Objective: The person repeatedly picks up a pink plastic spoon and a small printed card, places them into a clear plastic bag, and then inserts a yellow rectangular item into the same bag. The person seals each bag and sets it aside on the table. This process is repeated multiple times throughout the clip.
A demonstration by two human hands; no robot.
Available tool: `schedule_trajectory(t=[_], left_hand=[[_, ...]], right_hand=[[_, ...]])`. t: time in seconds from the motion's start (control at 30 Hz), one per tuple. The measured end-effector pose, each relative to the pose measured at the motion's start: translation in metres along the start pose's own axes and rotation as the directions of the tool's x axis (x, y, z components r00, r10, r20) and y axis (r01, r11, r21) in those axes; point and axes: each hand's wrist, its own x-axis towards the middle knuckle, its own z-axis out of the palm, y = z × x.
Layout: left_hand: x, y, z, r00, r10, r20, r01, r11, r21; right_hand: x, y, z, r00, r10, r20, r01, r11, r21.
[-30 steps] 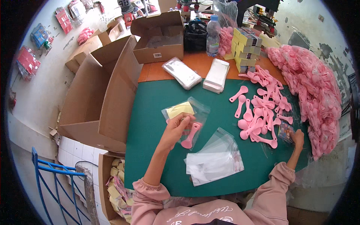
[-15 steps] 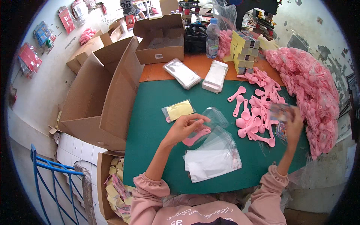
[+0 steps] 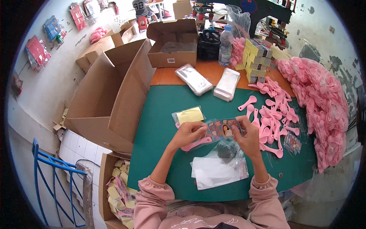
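A: Status of hands?

B: Both are grasping. My left hand (image 3: 189, 133) pinches a clear bag (image 3: 207, 131) with a pink spoon (image 3: 196, 144) partly in it; my right hand (image 3: 248, 138) holds a picture card (image 3: 224, 129) at the bag's mouth. All of this is held just above the green desk (image 3: 160, 152).

A: Risk?

B: My judgement: the thin film may fold shut, so the card could catch on the edge or bend. The spoon's handle hangs out and could slip free if my left grip eases.

A: Containers?

B: The small open box (image 3: 172, 57) at the back holds something grey, unclear what. The large carton (image 3: 110, 95) beside the desk: inside hidden. The box on the floor (image 3: 114, 191) holds yellow and pink packets. A flat stack of empty bags (image 3: 217, 171) lies below my hands.
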Motion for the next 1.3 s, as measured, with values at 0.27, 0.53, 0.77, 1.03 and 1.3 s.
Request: schedule_trajectory(t=[0.27, 0.53, 0.77, 1.03, 1.3], left_hand=[[-0.002, -0.015, -0.010, 0.981, -0.141, 0.133, 0.137, 0.990, 0.038], [-0.003, 0.006, -0.002, 0.920, -0.205, 0.333, 0.170, 0.977, 0.130], [-0.001, 0.007, 0.004, 0.960, -0.065, 0.271, 0.006, 0.977, 0.211], [-0.018, 0.006, -0.050, 0.961, -0.110, 0.253, 0.037, 0.960, 0.277], [-0.015, 0.003, -0.052, 0.984, -0.084, 0.158, 0.065, 0.990, 0.123]], right_hand=[[-0.012, 0.016, 0.027, 0.964, 0.142, 0.223, -0.186, 0.964, 0.190], [-0.019, 0.037, 0.034, 0.905, 0.133, 0.404, -0.120, 0.991, -0.057], [-0.023, 0.055, 0.041, 0.968, 0.038, 0.247, -0.082, 0.982, 0.171], [-0.013, 0.043, 0.039, 0.886, 0.279, 0.371, -0.423, 0.814, 0.399], [0.015, 0.037, 0.041, 0.875, 0.290, 0.387, -0.459, 0.750, 0.476]])
